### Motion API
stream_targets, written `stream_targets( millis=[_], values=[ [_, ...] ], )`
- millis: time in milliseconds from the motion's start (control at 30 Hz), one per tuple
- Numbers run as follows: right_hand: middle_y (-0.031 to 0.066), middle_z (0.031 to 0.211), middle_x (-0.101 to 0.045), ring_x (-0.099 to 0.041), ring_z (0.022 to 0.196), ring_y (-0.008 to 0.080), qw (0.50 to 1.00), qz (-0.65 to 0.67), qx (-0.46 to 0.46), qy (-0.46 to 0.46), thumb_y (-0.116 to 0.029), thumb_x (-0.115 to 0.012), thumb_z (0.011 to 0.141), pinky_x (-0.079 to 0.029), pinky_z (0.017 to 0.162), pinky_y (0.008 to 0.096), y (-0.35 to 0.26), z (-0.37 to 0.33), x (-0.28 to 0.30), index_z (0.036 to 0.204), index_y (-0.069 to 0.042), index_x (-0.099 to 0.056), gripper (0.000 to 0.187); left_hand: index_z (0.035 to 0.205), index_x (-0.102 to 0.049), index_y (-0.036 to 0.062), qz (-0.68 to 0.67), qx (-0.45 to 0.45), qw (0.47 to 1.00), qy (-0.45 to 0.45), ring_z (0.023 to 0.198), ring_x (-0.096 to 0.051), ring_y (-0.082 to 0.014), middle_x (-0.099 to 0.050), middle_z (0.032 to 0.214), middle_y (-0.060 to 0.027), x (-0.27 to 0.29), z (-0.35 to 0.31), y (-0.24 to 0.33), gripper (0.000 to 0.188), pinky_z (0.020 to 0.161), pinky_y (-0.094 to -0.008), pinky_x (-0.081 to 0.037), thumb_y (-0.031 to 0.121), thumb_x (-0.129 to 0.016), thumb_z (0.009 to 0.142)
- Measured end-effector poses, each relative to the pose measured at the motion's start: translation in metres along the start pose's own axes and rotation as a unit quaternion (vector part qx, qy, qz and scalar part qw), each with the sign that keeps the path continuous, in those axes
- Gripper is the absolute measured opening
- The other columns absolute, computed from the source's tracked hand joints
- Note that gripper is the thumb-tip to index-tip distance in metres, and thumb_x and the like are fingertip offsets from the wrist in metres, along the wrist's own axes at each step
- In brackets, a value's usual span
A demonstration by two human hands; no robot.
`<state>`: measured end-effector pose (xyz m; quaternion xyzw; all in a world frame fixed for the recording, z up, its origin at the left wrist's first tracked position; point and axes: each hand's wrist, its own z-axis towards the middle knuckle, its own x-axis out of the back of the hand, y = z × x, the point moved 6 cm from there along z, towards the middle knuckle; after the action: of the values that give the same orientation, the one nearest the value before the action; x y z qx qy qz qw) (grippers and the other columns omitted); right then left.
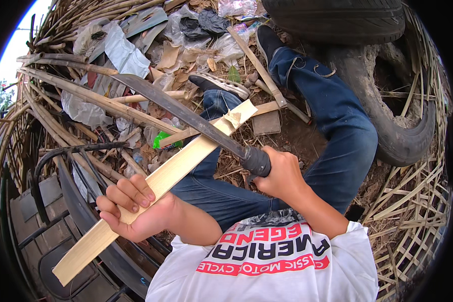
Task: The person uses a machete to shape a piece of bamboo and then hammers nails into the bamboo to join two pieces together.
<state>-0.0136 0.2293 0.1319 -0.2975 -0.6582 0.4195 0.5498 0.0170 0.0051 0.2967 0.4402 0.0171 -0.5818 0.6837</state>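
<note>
My left hand [142, 211] is wrapped around a long, pale split-bamboo strip [186, 160], which slants from the lower left up toward my legs. In my right hand [283, 175] is a machete [178, 111], gripped by its black-wrapped handle [255, 161]. Its dark, curved blade points to the upper left and crosses over the upper part of the strip. A curled shaving [232, 119] stands up from the strip beside the blade. Whether the edge is biting into the bamboo, I cannot tell.
My jeans-clad legs [345, 118] are spread on either side. Old tyres [407, 143] lie at the right, near woven bamboo lattice [412, 231]. Bamboo poles [93, 98] and plastic litter [126, 53] cover the left and far ground. A black metal frame [45, 191] stands at left.
</note>
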Motion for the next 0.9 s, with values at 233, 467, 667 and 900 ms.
stream_targets(
  millis=[233,467,667,900],
  values=[
    [0.0193,0.069,-0.067,-0.067,0.068,0.0391,0.991,-0.116,-0.034,0.048,-0.017,-0.076,0.062,-0.053,0.064,0.0469,0.046,0.003,0.001,0.086,-0.004,-0.060,0.032,0.067,-0.030,0.0179,0.012,0.025,0.999,0.036,0.037,-0.023,-0.0060,-0.028,0.051,0.0041,0.018,-0.005,-0.008,0.038,0.034,-0.0207,-0.020,0.030,-0.048,0.098],
    [0.0190,0.074,-0.068,-0.067,0.074,0.0395,0.998,0.028,-0.050,0.014,-0.014,-0.076,0.060,-0.052,0.067,0.0453,0.028,0.012,0.010,0.087,-0.004,-0.064,0.031,0.067,-0.032,0.0177,-0.109,0.031,0.991,0.067,0.039,-0.021,-0.0066,-0.028,0.052,0.0042,0.047,0.019,-0.006,0.035,0.035,-0.0218,-0.018,0.027,-0.050,0.096],
    [0.0030,0.066,-0.059,-0.052,0.061,0.0111,0.970,0.236,-0.048,-0.030,-0.002,-0.067,0.063,-0.045,0.061,0.0281,0.025,0.013,-0.005,0.081,-0.001,-0.061,0.019,0.068,-0.035,0.0164,-0.159,0.049,0.984,0.070,0.040,-0.022,-0.0066,-0.028,0.052,0.0037,0.073,0.028,-0.018,0.032,0.035,-0.0221,-0.018,0.025,-0.052,0.094],
    [-0.0020,0.066,-0.054,-0.046,0.061,0.0077,0.931,0.331,-0.114,-0.104,0.001,-0.065,0.064,-0.041,0.058,0.0267,0.020,0.017,-0.006,0.077,-0.002,-0.058,0.015,0.067,-0.034,0.0161,-0.156,0.020,0.984,0.079,0.039,-0.023,-0.0065,-0.028,0.052,0.0036,0.063,0.026,-0.017,0.032,0.035,-0.0219,-0.019,0.025,-0.051,0.093]
  ],
)
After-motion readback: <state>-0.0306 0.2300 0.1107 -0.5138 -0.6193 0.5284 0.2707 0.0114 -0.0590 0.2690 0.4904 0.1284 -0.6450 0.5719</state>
